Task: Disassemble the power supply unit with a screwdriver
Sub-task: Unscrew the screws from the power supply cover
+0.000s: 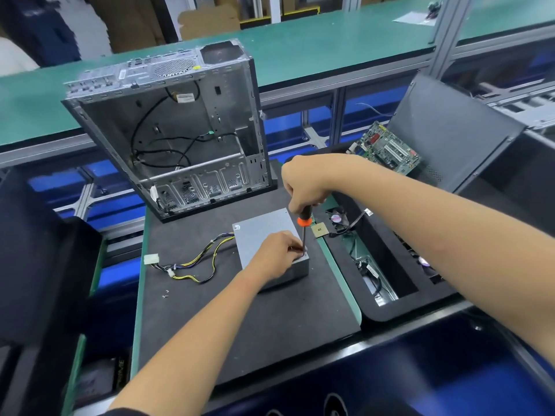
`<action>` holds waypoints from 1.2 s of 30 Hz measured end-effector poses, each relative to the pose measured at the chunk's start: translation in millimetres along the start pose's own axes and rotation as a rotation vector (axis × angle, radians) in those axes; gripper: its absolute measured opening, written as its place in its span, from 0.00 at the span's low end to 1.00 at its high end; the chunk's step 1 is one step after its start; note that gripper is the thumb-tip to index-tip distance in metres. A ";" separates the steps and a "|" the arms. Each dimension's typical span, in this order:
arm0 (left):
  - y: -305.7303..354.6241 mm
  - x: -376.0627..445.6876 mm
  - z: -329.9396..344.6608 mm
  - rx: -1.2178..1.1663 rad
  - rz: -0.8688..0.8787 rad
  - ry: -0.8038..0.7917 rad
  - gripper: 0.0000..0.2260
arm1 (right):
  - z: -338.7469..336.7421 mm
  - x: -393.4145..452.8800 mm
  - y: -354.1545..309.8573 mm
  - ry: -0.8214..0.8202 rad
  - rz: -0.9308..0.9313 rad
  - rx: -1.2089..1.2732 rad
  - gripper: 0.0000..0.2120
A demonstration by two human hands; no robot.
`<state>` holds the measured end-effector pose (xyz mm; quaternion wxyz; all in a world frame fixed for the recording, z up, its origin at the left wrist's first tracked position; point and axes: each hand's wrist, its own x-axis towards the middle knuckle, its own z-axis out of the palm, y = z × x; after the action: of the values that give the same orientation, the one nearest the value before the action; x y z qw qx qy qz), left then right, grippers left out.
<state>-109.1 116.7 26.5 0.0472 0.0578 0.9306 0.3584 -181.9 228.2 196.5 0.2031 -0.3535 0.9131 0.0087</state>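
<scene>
A grey metal power supply unit [261, 232] lies on the dark mat [240, 310], its yellow and black cable bundle [195, 262] trailing left to a white plug. My right hand [303, 184] grips the black and orange handle of a screwdriver [304, 226], held upright with its tip at the unit's near right corner. My left hand [277, 255] lies on the unit's top, fingers pinching the shaft near the tip.
An empty computer case [177, 130] stands open behind the unit. A motherboard [387, 148] and a dark side panel [450, 130] lean at the right. A CPU chip [319, 230] and a small fan [338, 219] lie right of the unit. Loose screws [165, 294] sit on the mat's left.
</scene>
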 end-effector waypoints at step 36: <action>-8.7 -2.8 8.1 -0.148 -0.036 0.056 0.01 | 10.3 -6.5 -14.0 -0.013 0.096 -0.070 0.09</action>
<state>-105.9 115.3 14.8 0.0316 0.0273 0.9034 0.4268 -164.7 223.5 191.3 0.1960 -0.3161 0.9268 0.0526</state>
